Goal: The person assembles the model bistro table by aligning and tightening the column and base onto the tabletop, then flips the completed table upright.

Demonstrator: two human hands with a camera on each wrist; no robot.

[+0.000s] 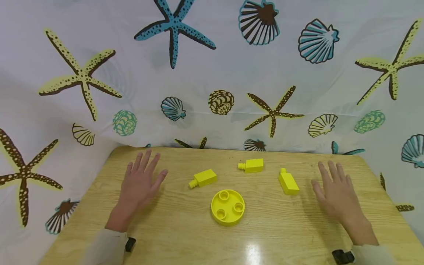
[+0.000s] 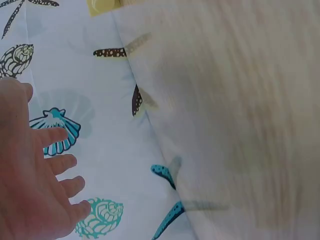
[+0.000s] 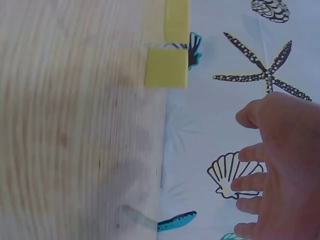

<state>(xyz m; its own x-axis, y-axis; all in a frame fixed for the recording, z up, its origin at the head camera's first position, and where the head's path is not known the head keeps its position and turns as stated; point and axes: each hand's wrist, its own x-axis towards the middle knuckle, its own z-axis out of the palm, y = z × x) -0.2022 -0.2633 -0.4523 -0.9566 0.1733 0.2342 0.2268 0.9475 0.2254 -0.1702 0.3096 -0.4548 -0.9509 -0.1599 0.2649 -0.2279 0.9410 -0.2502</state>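
Observation:
My left hand point(image 1: 139, 186) is spread over the left side of the wooden table, fingers straight and holding nothing. My right hand point(image 1: 339, 197) is likewise stretched out with nothing in it, at the right. Nearest to the right hand lies a yellow block with a round peg point(image 1: 289, 182). A second pegged yellow block point(image 1: 205, 177) lies right of the left hand, its peg toward that hand. The third such block point(image 1: 254, 165) lies farther back. In front of them sits a round yellow base point(image 1: 234, 220) with three raised ring sockets.
The wooden table point(image 1: 179, 228) has its back edge against a white curtain point(image 1: 205, 77) printed with shells and starfish. More of this curtain hangs along both sides. A dark strap piece point(image 1: 130, 244) shows at the left cuff, and another point(image 1: 342, 256) at the right.

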